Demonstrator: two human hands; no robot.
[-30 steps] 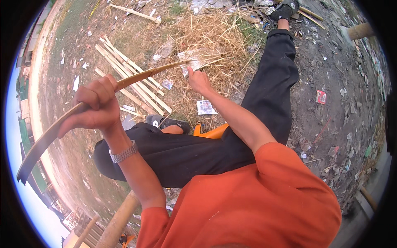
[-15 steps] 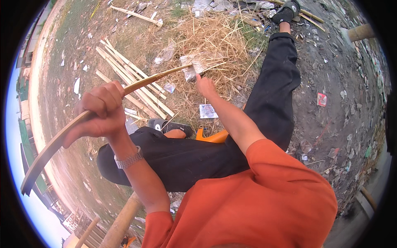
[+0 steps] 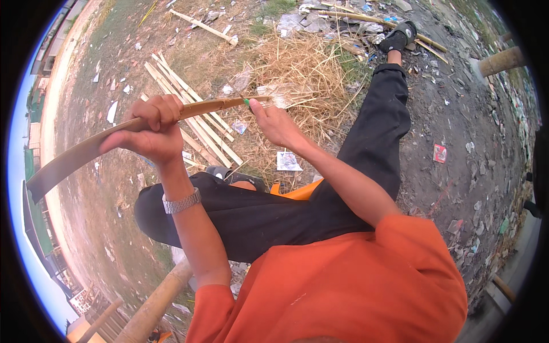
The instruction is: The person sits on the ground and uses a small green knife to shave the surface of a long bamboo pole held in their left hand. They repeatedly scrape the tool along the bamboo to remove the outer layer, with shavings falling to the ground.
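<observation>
My left hand (image 3: 157, 128) is closed around a long split-bamboo strip (image 3: 80, 157), its thumb beneath. The strip slants across in front of me, its wide end at the lower left and its thinner end over the dry shavings. At that thinner end is my right hand (image 3: 274, 123), fingers closed. A small green piece (image 3: 247, 103) shows by its thumb, against the strip. What else the right hand grips is hidden behind the fingers. Below the strip, several pale bamboo slats (image 3: 189, 103) lie on the ground.
A heap of dry shavings (image 3: 303, 74) lies ahead of my hands. My black-trousered leg (image 3: 377, 126) stretches out on the right. Beneath me shows an orange seat (image 3: 300, 191). A bamboo pole (image 3: 157, 303) stands at the lower left, another (image 3: 503, 61) at the right. Litter dots the ground.
The strip has turned, now showing more of its broad face, and its wide end has risen. My right hand has turned and come slightly lower and closer; the green piece has come into sight.
</observation>
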